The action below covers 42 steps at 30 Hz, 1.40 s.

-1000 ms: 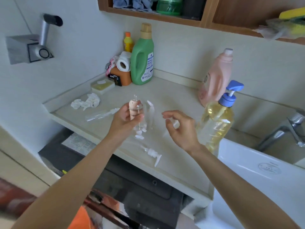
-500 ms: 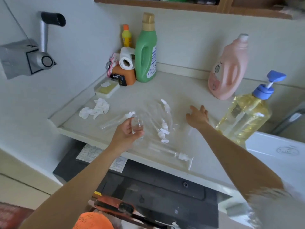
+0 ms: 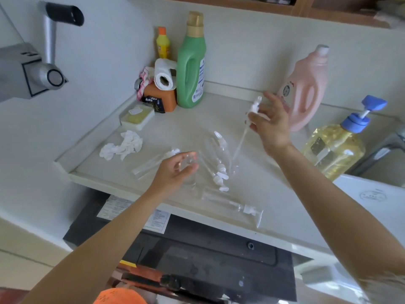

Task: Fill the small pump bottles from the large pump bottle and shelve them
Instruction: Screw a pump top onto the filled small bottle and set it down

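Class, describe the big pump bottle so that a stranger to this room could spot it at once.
Start at the counter and go to its right end, beside the sink. In front of the tall pink jug stands the big pump bottle, clear with yellow liquid inside. Its blue pump top sets it apart: no other bottle here has one.

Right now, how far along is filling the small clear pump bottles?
Early. Done: one small clear bottle is uncapped. In hand: the left hand grips that bottle, and the right hand holds its white pump head, tube hanging. Left: no small bottle looks filled; the large yellow pump bottle with the blue pump stands untouched, and other empty bottles lie on the counter, unshelved.
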Each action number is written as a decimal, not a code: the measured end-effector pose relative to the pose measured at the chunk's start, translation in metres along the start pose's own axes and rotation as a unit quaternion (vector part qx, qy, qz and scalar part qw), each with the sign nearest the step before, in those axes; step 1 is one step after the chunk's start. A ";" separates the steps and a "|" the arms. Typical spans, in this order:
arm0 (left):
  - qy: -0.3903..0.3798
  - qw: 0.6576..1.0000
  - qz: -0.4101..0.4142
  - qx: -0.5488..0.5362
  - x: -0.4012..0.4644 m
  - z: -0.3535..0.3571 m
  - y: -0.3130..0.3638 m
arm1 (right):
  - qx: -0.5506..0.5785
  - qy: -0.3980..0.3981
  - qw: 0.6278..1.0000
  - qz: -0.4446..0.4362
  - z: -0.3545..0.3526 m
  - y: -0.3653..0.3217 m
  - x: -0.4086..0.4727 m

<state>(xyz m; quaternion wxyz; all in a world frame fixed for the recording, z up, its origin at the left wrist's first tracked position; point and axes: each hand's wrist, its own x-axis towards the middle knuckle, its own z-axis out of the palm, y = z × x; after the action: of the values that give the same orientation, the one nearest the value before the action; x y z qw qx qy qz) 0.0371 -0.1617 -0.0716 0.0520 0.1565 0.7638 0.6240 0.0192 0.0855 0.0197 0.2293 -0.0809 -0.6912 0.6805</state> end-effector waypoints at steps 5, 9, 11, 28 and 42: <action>0.022 1.000 0.018 -0.003 0.000 0.005 0.000 | 0.128 -0.052 0.988 -0.075 0.034 -0.033 -0.035; 0.027 0.999 0.013 -0.038 -0.001 0.009 0.003 | 0.117 -0.074 0.987 -0.084 0.051 -0.026 -0.046; 0.029 0.998 0.009 -0.046 0.000 0.009 0.004 | 0.107 -0.078 0.988 -0.077 0.058 -0.022 -0.048; 0.004 0.998 0.040 -0.054 0.007 0.007 -0.012 | -0.334 -0.283 0.880 -0.182 0.076 0.016 -0.064; -0.005 0.999 0.044 -0.024 0.002 0.002 -0.008 | -0.397 -0.392 0.798 -0.228 0.070 -0.003 -0.048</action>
<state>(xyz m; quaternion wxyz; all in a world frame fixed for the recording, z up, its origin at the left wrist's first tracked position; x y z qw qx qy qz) 0.0344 -0.1604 -0.0799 0.0318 0.1921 0.7410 0.6427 0.0325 0.0015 0.0144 0.0350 0.2692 -0.9299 0.2483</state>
